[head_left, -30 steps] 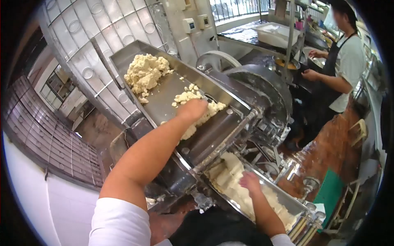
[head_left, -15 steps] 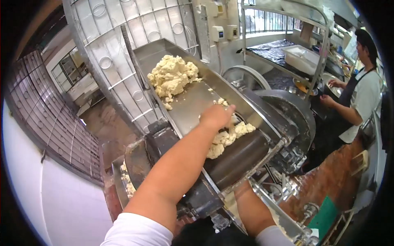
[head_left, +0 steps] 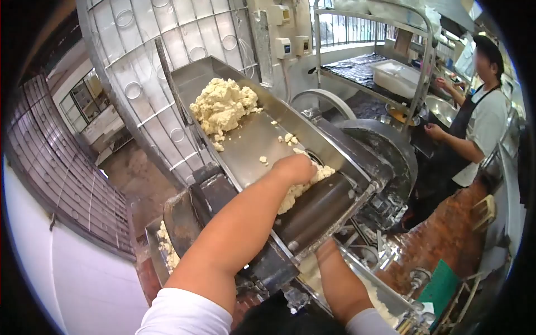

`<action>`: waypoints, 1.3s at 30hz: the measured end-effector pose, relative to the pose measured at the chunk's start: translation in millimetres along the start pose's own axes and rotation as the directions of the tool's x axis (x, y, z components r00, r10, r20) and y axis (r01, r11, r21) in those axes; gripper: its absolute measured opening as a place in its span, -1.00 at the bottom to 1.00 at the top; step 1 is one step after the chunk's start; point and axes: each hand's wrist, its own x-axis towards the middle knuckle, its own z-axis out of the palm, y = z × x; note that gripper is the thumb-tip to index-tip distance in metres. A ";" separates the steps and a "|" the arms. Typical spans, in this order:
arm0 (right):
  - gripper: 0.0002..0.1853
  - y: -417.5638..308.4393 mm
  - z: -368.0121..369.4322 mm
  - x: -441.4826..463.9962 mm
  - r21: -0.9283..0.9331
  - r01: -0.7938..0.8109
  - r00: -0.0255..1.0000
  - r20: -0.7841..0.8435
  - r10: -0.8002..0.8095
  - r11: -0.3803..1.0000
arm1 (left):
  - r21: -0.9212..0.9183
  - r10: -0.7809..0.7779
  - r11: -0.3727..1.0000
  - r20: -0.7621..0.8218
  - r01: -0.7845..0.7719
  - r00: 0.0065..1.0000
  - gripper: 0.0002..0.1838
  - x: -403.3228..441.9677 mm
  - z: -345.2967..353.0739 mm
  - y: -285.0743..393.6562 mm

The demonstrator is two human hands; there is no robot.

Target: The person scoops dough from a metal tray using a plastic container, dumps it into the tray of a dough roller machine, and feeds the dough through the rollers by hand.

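Note:
My left hand (head_left: pixel 297 169) is curled closed, knuckles up, against crumbly pale dough (head_left: pixel 291 199) at the upper side of a dark metal roller (head_left: pixel 321 215). Its fingertips are hidden. Behind it slopes a steel tray (head_left: pixel 254 151) with a large lump of the same dough (head_left: pixel 222 106) at its far end and small crumbs scattered between. My right forearm (head_left: pixel 341 279) reaches beneath the roller, over a lower tray with pale dough (head_left: pixel 382 301); the right hand itself is out of sight under the machine.
A big black wheel (head_left: pixel 385 151) and a belt pulley (head_left: pixel 324 100) flank the machine on the right. More dough pieces (head_left: pixel 166 245) lie in a side tray at left. A co-worker in a dark apron (head_left: pixel 460 123) stands at right near a metal rack holding a white tub (head_left: pixel 396 78).
My left hand has curled down onto the dough at the roller, and the dough strip there looks smaller. A few crumbs now show on the tray beside it. The view has shifted slightly.

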 end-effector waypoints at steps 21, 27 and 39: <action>-0.56 -7.7 -106.6 -192.0 -0.047 0.128 0.944 -0.302 -0.136 0.991 | 0.180 -0.213 0.961 0.010 0.208 0.977 -0.49 -79.5 -5.2 33.2; -0.63 -7.5 -127.5 -225.5 -0.191 0.088 0.910 -0.383 -0.157 0.978 | -0.225 -0.254 0.920 0.276 0.320 0.927 -0.47 -58.6 -6.1 11.3; -0.61 -17.5 -160.6 -282.1 -0.430 -0.064 0.819 -0.539 -0.198 0.901 | -0.083 -0.164 0.985 -0.131 0.154 0.978 -0.38 -32.6 21.9 -14.6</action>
